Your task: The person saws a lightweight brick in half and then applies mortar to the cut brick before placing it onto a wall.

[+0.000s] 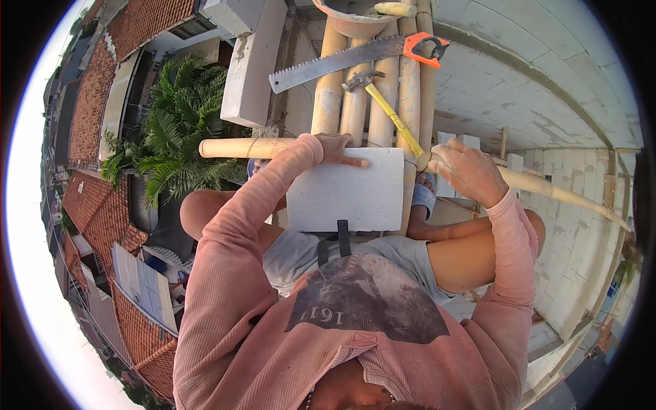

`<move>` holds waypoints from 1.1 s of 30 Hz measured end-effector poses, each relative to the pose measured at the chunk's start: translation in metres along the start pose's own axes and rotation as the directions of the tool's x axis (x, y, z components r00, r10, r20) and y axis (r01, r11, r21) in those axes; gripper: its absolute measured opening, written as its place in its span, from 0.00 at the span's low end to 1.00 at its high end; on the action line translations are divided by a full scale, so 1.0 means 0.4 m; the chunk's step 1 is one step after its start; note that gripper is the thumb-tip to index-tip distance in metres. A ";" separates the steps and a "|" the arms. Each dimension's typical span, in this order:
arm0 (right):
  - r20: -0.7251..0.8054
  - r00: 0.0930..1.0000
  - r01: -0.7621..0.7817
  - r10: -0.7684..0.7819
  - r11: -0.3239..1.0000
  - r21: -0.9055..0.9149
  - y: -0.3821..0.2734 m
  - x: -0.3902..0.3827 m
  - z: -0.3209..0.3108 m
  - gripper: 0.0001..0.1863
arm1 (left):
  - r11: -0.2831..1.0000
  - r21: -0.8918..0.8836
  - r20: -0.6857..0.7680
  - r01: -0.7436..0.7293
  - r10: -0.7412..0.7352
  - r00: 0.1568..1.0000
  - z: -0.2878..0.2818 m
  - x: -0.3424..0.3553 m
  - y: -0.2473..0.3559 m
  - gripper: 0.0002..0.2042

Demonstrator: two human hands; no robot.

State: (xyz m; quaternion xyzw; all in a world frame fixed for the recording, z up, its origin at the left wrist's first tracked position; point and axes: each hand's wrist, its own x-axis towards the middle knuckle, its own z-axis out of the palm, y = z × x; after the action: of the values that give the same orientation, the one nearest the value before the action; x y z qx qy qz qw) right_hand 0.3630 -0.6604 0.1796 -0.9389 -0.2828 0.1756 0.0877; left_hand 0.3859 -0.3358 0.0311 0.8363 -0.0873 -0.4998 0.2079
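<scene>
A pale grey lightweight concrete block (pixel 346 195) lies flat in front of my lap, between my bent legs. My left hand (pixel 338 151) grips its far edge, the thumb stretched over the top face and the other fingers partly hidden. To the right of the block, and apart from it, my right hand (pixel 473 172) is raised and closed. Its fingers are coated with whitish dust, and what they hold, if anything, cannot be made out. Beyond the block a claw hammer (pixel 383 108) with a yellow handle rests on bamboo poles (pixel 330 109). Farther off lies a handsaw (pixel 338 65) with an orange handle.
A mortar-stained tub (pixel 355 24) stands at the far end of the poles. A bamboo pole (pixel 239 147) runs crosswise under my left arm. Grey block walls (pixel 492 96) rise on the right. At left the view drops to palms (pixel 181 123) and tiled roofs (pixel 96 212).
</scene>
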 end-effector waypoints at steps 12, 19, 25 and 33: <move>-0.296 0.947 0.173 -0.127 0.976 0.134 0.000 0.107 -0.152 0.20 | 0.952 -0.213 -0.443 -0.218 0.105 0.890 -0.155 -0.199 0.022 0.44; -0.464 0.886 0.010 0.001 1.000 0.019 0.045 0.514 -0.273 0.24 | 0.399 -0.764 -0.594 -0.507 -0.129 0.794 -0.367 -0.137 0.002 0.36; -0.514 0.858 -0.219 0.003 0.906 -0.361 0.032 0.660 -0.217 0.29 | 0.906 -0.331 -0.543 -0.262 0.044 0.839 -0.261 -0.095 -0.107 0.38; 0.338 0.941 -0.122 0.024 0.955 0.271 -0.022 0.276 0.119 0.28 | 0.715 -0.692 -0.311 0.100 -0.420 0.853 0.118 -0.186 -0.290 0.43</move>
State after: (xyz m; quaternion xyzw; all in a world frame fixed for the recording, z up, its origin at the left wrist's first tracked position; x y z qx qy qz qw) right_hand 0.4263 -0.5880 0.1072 -0.8831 -0.2295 0.3733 0.1679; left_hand 0.3015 -0.2175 0.0205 0.8052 0.2649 -0.3169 0.4256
